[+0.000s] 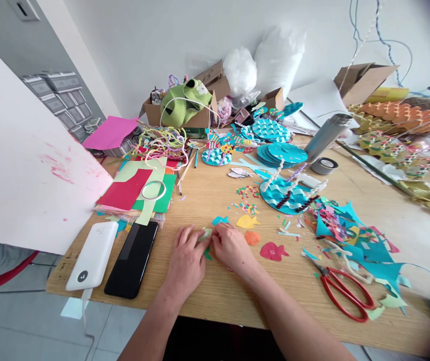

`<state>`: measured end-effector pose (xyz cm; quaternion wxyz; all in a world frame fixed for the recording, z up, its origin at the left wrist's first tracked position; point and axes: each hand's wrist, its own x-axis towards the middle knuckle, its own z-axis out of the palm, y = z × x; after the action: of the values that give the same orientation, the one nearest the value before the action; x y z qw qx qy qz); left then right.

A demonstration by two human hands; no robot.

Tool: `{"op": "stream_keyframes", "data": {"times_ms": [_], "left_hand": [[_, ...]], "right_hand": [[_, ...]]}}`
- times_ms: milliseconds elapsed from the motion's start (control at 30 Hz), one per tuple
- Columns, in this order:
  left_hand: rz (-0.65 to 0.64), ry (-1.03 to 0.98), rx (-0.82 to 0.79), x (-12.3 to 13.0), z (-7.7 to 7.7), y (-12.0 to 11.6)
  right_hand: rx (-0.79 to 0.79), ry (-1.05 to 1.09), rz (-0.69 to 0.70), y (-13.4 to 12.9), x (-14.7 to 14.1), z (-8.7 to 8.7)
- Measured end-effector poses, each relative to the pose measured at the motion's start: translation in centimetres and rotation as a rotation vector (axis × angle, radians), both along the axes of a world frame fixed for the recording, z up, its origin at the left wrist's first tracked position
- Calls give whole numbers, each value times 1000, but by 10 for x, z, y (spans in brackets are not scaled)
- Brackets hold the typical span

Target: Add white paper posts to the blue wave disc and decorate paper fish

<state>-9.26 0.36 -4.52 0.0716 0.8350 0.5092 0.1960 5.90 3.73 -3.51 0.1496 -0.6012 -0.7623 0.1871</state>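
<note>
My left hand (188, 255) lies on the table with its fingers stretched out. Its index finger reaches a small light green paper piece (206, 232); a darker green paper scrap (208, 253) shows just below. Close beside it, my right hand (233, 245) has its fingers curled together at the light green piece; what they grip is hidden. Around the right hand lie paper fish cut-outs: a blue fish (220, 220), a yellow fish (247, 221) and a red fish (274, 251). An orange paper oval (252, 237) sits between the yellow and red ones.
Red-handled scissors (345, 293) lie at right beside paper scraps (373, 255). A black phone (132, 260) and white power bank (92, 255) are at left. Farther back stand a blue wavy disc with pipe-cleaner stems (284, 195), a leaning steel flask (328, 138) and coloured paper sheets (130, 190).
</note>
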Motion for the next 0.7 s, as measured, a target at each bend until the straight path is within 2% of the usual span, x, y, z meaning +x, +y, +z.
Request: {"op": "stream_keyframes", "data": {"times_ms": [700], "left_hand": [[8,-15,4,0,0,0]], "right_hand": [[5,109,11,0,-1,4]]}}
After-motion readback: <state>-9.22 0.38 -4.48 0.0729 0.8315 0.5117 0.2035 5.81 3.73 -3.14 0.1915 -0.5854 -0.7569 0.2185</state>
